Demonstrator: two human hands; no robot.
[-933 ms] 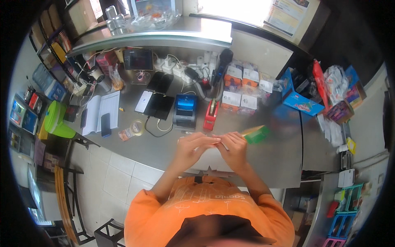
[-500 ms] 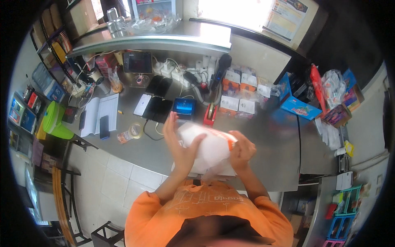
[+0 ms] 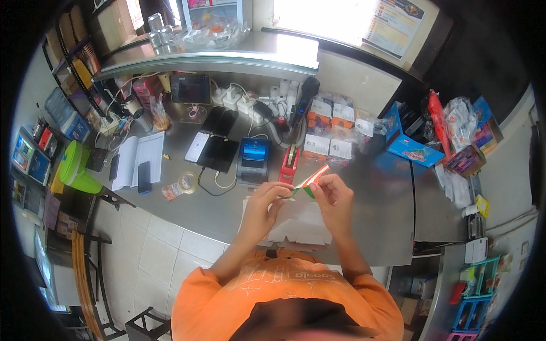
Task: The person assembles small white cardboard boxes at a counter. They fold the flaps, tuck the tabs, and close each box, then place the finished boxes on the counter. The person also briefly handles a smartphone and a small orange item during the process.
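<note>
So the outfit's a bright orange tee (image 3: 227, 298), short loose sleeves (image 3: 194, 295), with thin pale line art and lettering (image 3: 284, 273) across it. Dark blurry headwear (image 3: 296, 318) too, kinda peaked on one side. Left hand (image 3: 265, 206) and right hand (image 3: 334, 206) are bare.

From the left hand (image 3: 265, 203), a printer (image 3: 253, 160) blocks twelve o'clock and a dispenser (image 3: 289, 160) one; cables (image 3: 213, 190) and a tape roll (image 3: 186, 181) clutter ten. A wrapper (image 3: 313, 178) spans the gap to the right hand (image 3: 334, 199). From there, packets (image 3: 339, 149) bar twelve and a box (image 3: 418, 150) two, farther off; three o'clock offers broad passage over bare counter (image 3: 378, 210).
</note>
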